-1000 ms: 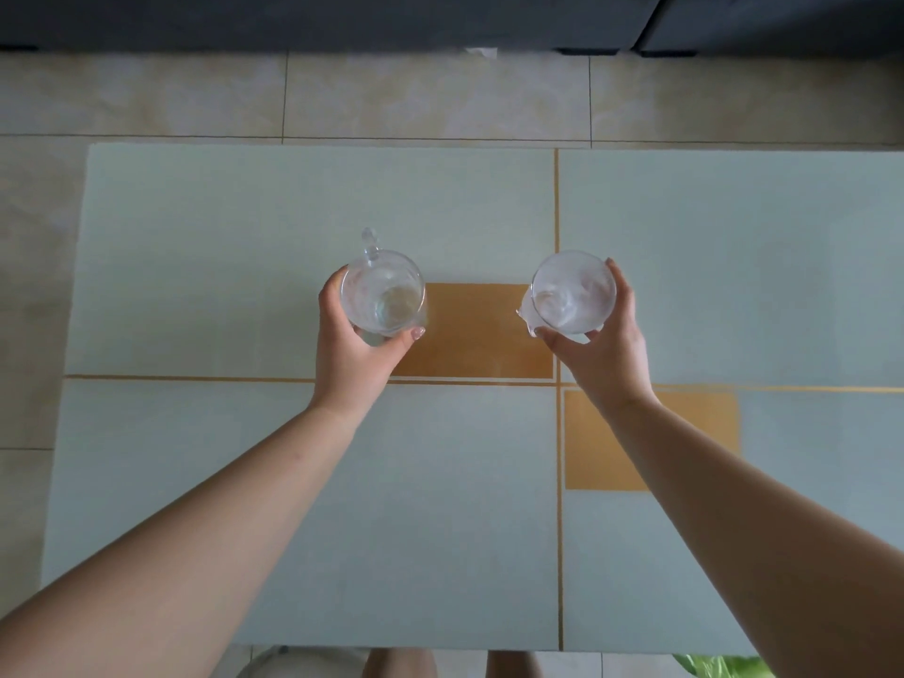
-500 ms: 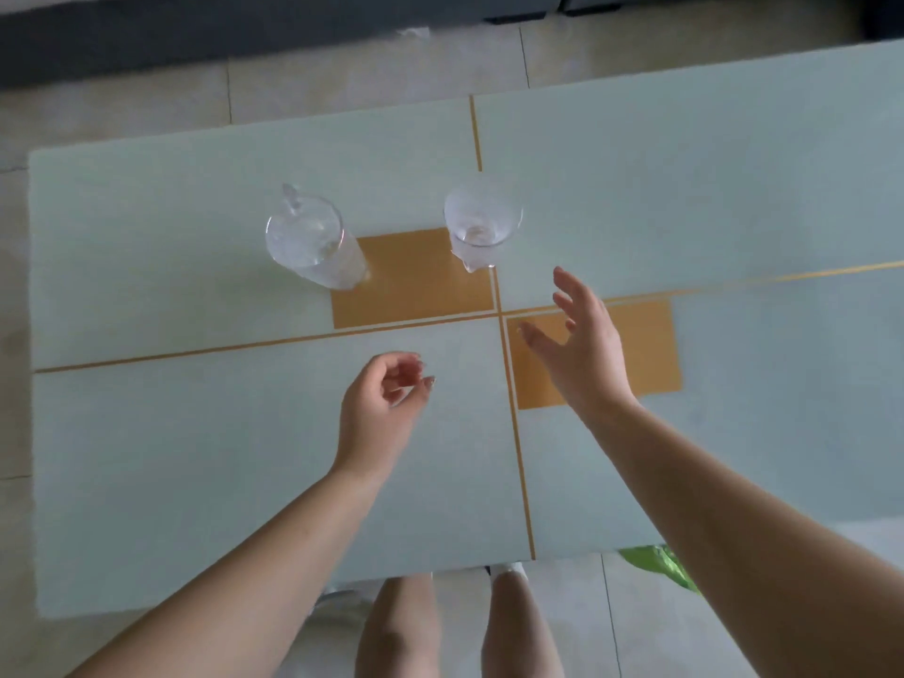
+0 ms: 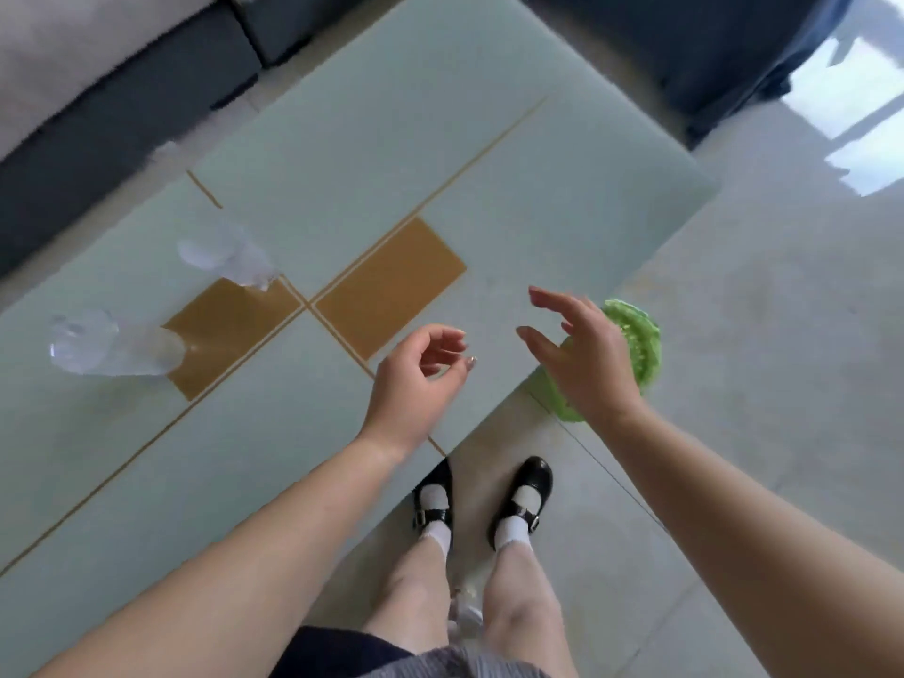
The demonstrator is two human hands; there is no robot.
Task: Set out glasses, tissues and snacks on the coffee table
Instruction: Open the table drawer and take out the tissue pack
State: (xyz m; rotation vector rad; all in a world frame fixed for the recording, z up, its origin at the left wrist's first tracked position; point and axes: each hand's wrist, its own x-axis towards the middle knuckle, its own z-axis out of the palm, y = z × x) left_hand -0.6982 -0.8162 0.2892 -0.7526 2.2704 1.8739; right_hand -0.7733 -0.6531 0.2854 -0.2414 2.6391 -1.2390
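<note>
Both hands, left and right, hang empty, fingers relaxed. Risk: a careless sweep topples either glass standing on the desk.

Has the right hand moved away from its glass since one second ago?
Yes. The right hand let go of the glass and now hovers near the table edge, beyond the orange rectangle.

Both bare arms reach forward, left hand loosely curled (holding nothing), right hand with fingers spread.
</note>
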